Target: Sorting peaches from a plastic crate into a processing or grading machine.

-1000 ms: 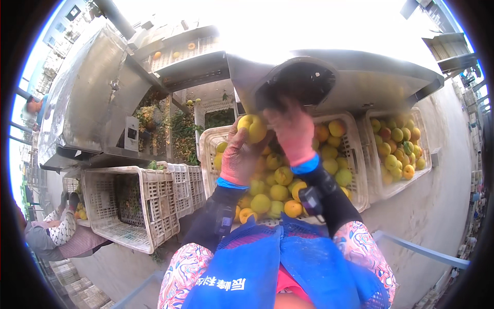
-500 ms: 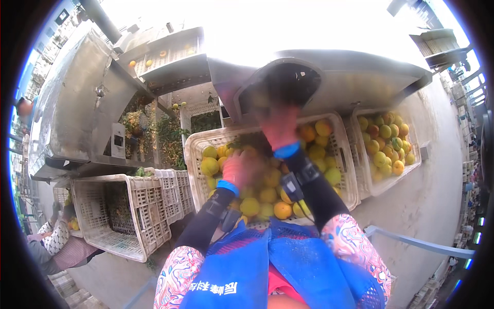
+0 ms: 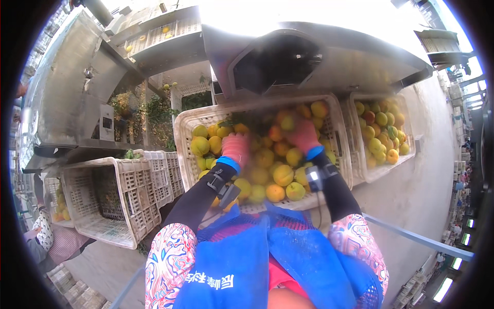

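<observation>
In front of me, a white plastic crate (image 3: pixel 210 114) is heaped with yellow-green and orange peaches (image 3: pixel 283 175). My left hand (image 3: pixel 236 146), in a pink glove, reaches down into the left half of the crate. Its fingers curl among the fruit, and what they hold is hidden. On the right side of the crate my right hand (image 3: pixel 302 135), also gloved in pink, closes at a yellow peach (image 3: pixel 287 123) near the far wall. Some blur lies over the fruit between the hands.
A metal chute with a dark opening (image 3: pixel 278 62) overhangs the crate's far side. Another peach-filled crate (image 3: pixel 364 174) stands to the right. On the left are a crate lying on its side (image 3: pixel 135 198) and a big metal housing (image 3: pixel 67 87). A person sits at the far left.
My right hand has come back from the chute opening, down into the peaches on the crate's right side. My left hand stays among the peaches on the left. The view has shifted slightly.
</observation>
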`<state>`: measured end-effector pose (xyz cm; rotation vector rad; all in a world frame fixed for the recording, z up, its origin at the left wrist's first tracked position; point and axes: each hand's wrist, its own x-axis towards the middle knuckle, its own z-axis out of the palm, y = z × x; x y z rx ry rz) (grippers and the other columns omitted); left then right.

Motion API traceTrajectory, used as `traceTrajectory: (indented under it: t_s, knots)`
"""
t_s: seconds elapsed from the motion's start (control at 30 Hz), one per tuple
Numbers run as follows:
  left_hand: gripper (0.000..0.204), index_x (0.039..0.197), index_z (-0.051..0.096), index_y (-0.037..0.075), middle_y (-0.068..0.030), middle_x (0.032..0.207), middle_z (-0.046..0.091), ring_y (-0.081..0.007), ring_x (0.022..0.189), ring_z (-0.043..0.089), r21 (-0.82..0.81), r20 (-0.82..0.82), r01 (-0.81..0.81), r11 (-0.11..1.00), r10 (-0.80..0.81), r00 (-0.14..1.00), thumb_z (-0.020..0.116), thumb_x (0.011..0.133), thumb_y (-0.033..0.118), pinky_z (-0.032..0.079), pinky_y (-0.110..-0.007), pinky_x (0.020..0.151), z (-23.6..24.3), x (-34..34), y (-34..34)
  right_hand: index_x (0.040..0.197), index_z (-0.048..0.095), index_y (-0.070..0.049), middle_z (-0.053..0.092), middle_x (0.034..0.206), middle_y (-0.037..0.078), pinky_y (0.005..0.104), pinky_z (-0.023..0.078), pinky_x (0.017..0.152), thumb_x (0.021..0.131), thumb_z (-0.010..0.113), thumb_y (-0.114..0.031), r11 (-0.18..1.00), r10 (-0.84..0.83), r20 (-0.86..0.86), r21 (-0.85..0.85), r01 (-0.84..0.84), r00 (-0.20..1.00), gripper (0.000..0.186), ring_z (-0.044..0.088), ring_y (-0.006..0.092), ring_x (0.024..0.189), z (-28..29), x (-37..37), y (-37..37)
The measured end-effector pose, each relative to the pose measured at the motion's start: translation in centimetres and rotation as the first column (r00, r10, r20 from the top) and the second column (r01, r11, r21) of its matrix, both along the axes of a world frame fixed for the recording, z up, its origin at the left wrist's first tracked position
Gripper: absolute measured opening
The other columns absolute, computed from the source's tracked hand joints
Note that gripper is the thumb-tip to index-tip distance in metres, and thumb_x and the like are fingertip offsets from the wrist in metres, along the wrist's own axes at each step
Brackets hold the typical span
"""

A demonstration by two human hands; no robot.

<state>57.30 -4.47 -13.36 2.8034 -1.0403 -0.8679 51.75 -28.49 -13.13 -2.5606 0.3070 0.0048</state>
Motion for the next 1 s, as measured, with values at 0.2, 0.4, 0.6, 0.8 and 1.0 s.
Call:
traceTrajectory:
  t_s: [0.2, 0.4, 0.6, 0.8, 1.0]
  knots:
    - [0.047, 0.140, 0.051, 0.008, -0.0071, 0.128, 0.057, -0.0220, 0.112, 0.059, -0.071, -0.884, -0.996, -0.059, -0.459, 0.091, 0.064, 0.100, 0.029, 0.053, -0.034, 0.086, 5.1, -2.2, -0.1, 0.142, 0.049, -0.004, 0.058, 0.135, 0.022, 0.0408, 0.044, 0.105, 0.068, 0.085, -0.038, 0.916, 0.234, 0.181, 0.287, -0.279, 0.955, 0.089, 0.055, 0.0361, 0.127, 10.1, -0.7, 7.2]
    - [0.056, 0.143, 0.044, 0.005, -0.0090, 0.128, 0.058, -0.0192, 0.112, 0.058, -0.622, -0.767, -0.743, -0.247, -0.003, 0.642, 0.067, 0.098, 0.031, 0.052, -0.034, 0.088, 7.9, -3.1, 0.2, 0.139, 0.052, -0.003, 0.060, 0.126, 0.024, 0.0475, 0.047, 0.098, 0.067, 0.085, -0.025, 0.975, 0.109, 0.585, 0.096, -0.203, 0.803, 0.082, 0.058, 0.0429, 0.114, 10.8, -0.3, 11.4]
    - [0.046, 0.131, 0.057, 0.004, -0.0115, 0.112, 0.067, -0.0215, 0.104, 0.063, -0.684, -0.729, -0.688, -0.241, 0.242, 0.640, 0.068, 0.096, 0.031, 0.050, -0.032, 0.091, 8.4, -1.4, 2.7, 0.139, 0.049, 0.000, 0.065, 0.113, 0.023, 0.0456, 0.051, 0.091, 0.071, 0.087, -0.029, 0.990, 0.012, 0.675, 0.095, -0.102, 0.737, 0.083, 0.063, 0.0416, 0.105, 11.9, 3.4, 11.4]
    - [0.048, 0.123, 0.067, 0.012, -0.0173, 0.134, 0.055, -0.0401, 0.127, 0.049, -0.424, 0.305, -0.539, 0.728, 0.675, 0.672, 0.072, 0.083, 0.037, 0.042, -0.058, 0.100, -3.1, 0.9, 6.9, 0.123, 0.064, -0.003, 0.070, 0.101, 0.017, 0.0465, 0.053, 0.077, 0.077, 0.080, -0.037, 0.966, 0.105, 0.601, -0.251, 0.062, 0.792, 0.058, 0.066, 0.0389, 0.084, 7.8, 13.2, 7.8]
    - [0.043, 0.119, 0.069, 0.017, -0.0127, 0.135, 0.052, -0.0371, 0.125, 0.049, 0.248, 0.138, -0.408, 0.879, 0.385, 0.913, 0.073, 0.080, 0.033, 0.046, -0.050, 0.095, -2.8, 2.2, 9.1, 0.117, 0.069, -0.006, 0.071, 0.102, 0.016, 0.0435, 0.054, 0.077, 0.084, 0.073, -0.037, 0.984, 0.169, 0.627, -0.155, -0.091, 0.760, 0.046, 0.067, 0.0356, 0.086, 7.3, 5.5, 9.4]
